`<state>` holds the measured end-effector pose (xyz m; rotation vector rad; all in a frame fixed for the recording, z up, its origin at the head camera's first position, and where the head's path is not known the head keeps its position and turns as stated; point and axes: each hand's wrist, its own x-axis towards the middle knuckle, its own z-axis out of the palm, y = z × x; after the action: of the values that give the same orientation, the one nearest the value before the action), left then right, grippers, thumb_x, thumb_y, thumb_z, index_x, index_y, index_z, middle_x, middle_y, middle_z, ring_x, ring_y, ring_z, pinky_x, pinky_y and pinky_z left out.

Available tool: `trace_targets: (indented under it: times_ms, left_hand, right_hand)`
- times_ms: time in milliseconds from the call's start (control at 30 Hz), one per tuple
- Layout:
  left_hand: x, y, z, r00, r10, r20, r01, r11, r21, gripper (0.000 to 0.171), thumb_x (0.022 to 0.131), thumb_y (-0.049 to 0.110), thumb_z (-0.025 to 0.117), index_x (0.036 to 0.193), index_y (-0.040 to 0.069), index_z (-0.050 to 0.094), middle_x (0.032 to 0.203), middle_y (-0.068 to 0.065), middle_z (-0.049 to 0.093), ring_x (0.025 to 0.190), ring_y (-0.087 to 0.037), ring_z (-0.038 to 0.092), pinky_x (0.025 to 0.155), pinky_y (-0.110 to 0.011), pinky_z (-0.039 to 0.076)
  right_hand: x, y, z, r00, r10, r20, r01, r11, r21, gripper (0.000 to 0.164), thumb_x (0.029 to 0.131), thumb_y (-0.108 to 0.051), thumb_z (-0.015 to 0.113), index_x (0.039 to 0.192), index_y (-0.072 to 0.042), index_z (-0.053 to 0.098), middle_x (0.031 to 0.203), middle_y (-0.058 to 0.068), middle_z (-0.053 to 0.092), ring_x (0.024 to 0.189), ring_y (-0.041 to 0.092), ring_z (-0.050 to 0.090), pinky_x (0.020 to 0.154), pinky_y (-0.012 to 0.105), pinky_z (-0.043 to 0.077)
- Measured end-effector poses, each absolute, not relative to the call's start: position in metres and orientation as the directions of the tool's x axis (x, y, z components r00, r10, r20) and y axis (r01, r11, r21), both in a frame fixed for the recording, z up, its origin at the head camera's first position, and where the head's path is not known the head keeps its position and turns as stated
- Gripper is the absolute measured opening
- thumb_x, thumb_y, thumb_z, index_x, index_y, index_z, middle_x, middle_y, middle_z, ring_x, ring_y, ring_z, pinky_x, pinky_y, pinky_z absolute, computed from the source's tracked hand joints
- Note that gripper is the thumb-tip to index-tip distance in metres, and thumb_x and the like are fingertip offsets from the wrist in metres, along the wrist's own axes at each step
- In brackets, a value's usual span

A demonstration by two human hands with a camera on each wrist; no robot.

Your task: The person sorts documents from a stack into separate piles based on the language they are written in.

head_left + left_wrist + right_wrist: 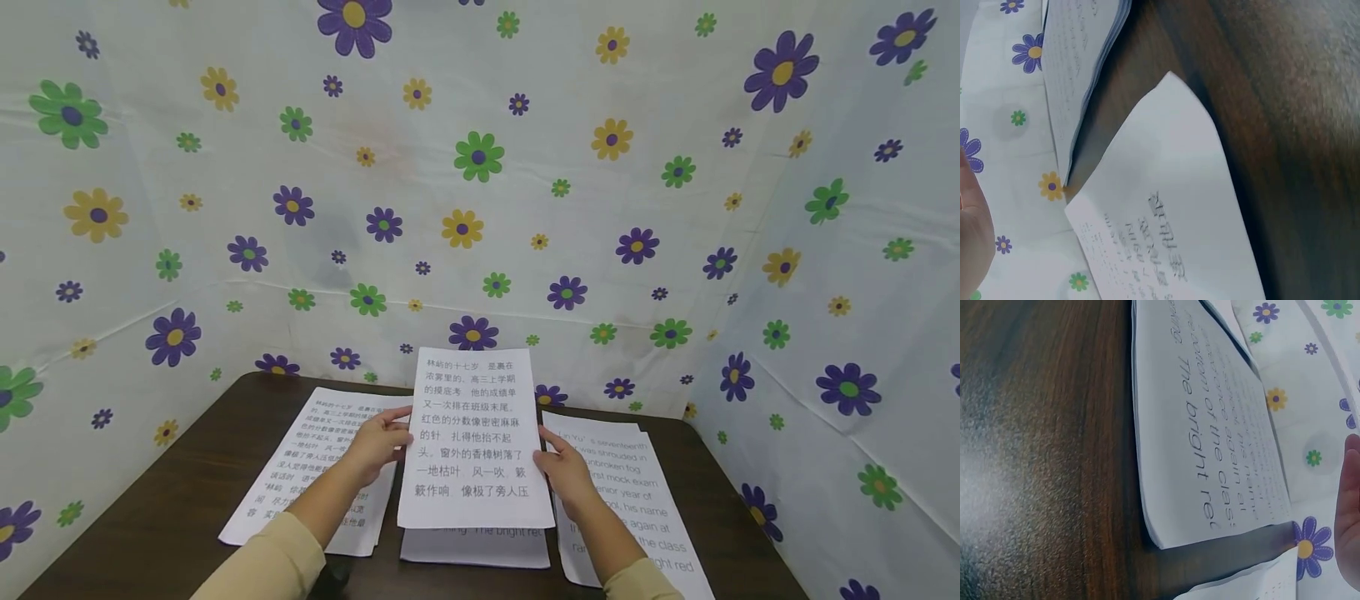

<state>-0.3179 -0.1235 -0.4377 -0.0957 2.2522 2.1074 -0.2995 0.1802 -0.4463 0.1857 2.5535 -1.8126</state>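
Observation:
Both hands hold up a white sheet of paper printed with large Chinese characters. My left hand pinches its left edge, and my right hand grips the right edge. Below it on the table lies a middle stack of paper with English print, mostly hidden in the head view; the right wrist view shows more of this stack. To the left lies a stack with Chinese text, partly behind my left forearm. Under my right forearm is a stack with English text.
The stacks lie on a dark brown wooden table. White cloth with purple, green and yellow flowers hangs behind the table and along both sides. Part of a small dark object shows beside my left sleeve; its kind is unclear.

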Motion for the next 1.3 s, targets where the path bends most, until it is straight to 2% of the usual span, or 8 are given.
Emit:
trace_targets:
  times_ms: [333, 567, 800, 1300]
  left_hand:
    - [-0.311, -0.14, -0.429, -0.998, -0.003, -0.058, -0.058, 0.106, 0.993, 0.057, 0.086, -0.003, 0.059, 0.142, 0.002, 0.048, 0.114, -0.017, 0.064, 0.089, -0.018, 0.068, 0.082, -0.037, 0.06]
    - [-0.31, -0.161, -0.427, -0.999, -0.011, -0.043, -0.044, 0.137, 0.99, 0.056, 0.088, -0.002, 0.057, 0.142, 0.002, 0.047, 0.12, -0.021, 0.063, 0.092, -0.018, 0.069, 0.084, -0.038, 0.06]
    - [-0.305, -0.185, -0.426, -0.999, -0.024, -0.04, -0.043, 0.171, 0.984, 0.055, 0.09, 0.0, 0.056, 0.143, 0.001, 0.045, 0.125, -0.024, 0.061, 0.094, -0.019, 0.069, 0.084, -0.037, 0.06]
    - [-0.295, -0.222, -0.422, -0.997, -0.055, -0.055, -0.068, 0.271, 0.96, 0.054, 0.093, 0.006, 0.057, 0.145, 0.001, 0.043, 0.128, -0.024, 0.06, 0.093, -0.017, 0.068, 0.085, -0.037, 0.059]
  right_hand:
    - [-0.301, 0.168, -0.443, -0.997, 0.049, -0.051, 0.064, 0.297, -0.953, 0.054, 0.096, -0.015, 0.057, 0.148, -0.01, 0.043, 0.109, 0.015, 0.071, 0.088, 0.017, 0.07, 0.079, 0.034, 0.059]
    - [-0.298, 0.151, -0.438, -0.999, -0.008, -0.037, 0.033, 0.274, -0.961, 0.054, 0.096, -0.016, 0.055, 0.148, -0.009, 0.041, 0.112, 0.016, 0.071, 0.088, 0.018, 0.07, 0.073, 0.031, 0.059]
    - [-0.3, 0.132, -0.441, -0.996, -0.077, -0.037, 0.017, 0.249, -0.968, 0.055, 0.096, -0.014, 0.055, 0.149, -0.008, 0.04, 0.111, 0.017, 0.072, 0.087, 0.019, 0.071, 0.073, 0.032, 0.06]
    - [-0.298, 0.093, -0.439, -0.994, -0.097, -0.051, 0.027, 0.239, -0.971, 0.057, 0.093, -0.011, 0.057, 0.148, -0.011, 0.043, 0.106, 0.013, 0.073, 0.076, 0.015, 0.067, 0.067, 0.03, 0.057]
